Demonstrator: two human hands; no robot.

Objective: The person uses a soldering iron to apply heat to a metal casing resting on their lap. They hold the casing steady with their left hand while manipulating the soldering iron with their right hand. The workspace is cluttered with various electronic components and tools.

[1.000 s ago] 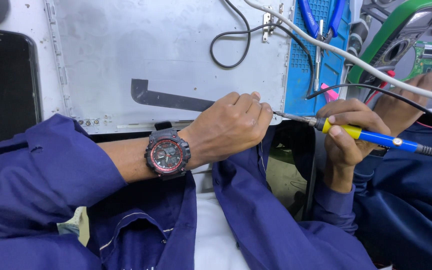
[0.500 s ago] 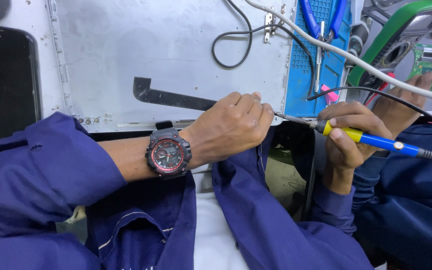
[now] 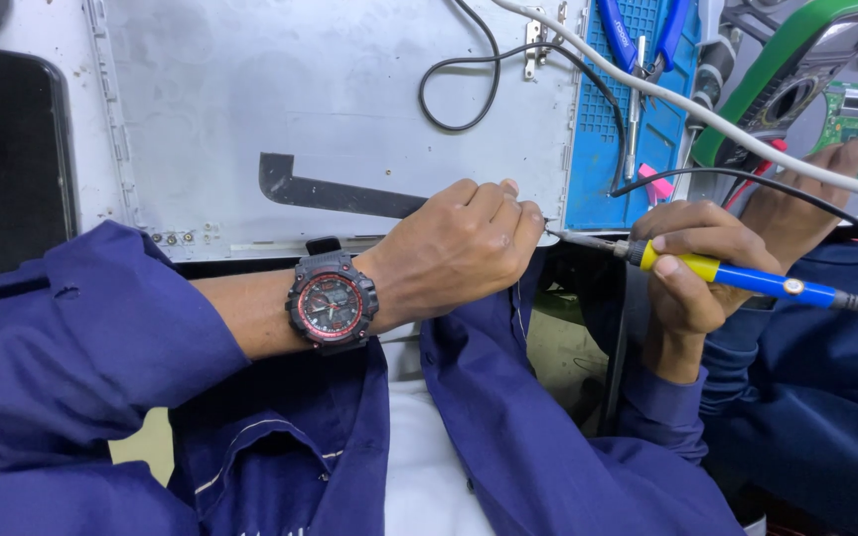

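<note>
Over a grey metal panel. Right hand gripping a soldering iron, tip touching left hand fingers, curling tight.

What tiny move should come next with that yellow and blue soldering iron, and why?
Probably ease the soldering iron tip the last bit left. The right hand holds it level, tip almost at the pinched fingertips of the left hand; what they pinch is too small to tell.

Cables cross bare grey panel above hands
</note>
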